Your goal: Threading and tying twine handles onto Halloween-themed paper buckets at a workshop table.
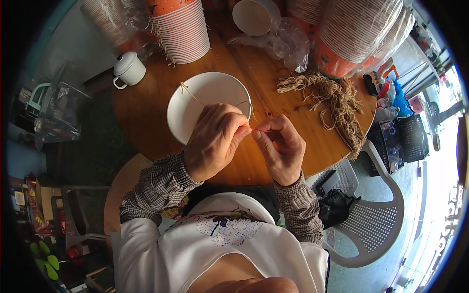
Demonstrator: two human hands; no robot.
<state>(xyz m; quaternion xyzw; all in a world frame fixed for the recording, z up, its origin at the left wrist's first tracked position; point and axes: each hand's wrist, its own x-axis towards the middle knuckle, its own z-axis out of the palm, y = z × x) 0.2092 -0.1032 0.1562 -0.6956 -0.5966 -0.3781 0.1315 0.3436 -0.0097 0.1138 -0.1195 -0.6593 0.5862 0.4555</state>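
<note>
A wide white paper tub (181, 115) lies tilted before me on the round wooden table, its pale inside facing up. A thin beige string (191, 94) runs across its mouth, with a bit at the left rim and a loop at the right rim. Over the tub's lower right edge, my left hand (215, 136) pinches thumb against forefinger on the string. Almost fingertip to fingertip with it, my right hand (282, 149) is closed in a pinch too; the string's end between the fingers is too small to see clearly.
A tangled bundle of strings (337, 100) lies at the table's right. Stacked orange-and-white tubs (183, 36) and wrapped stacks (359, 31) stand at the back, with another white tub (254, 17) and clear plastic (288, 46). A lidded enamel mug (131, 69) is left; a grey chair (373, 227) right.
</note>
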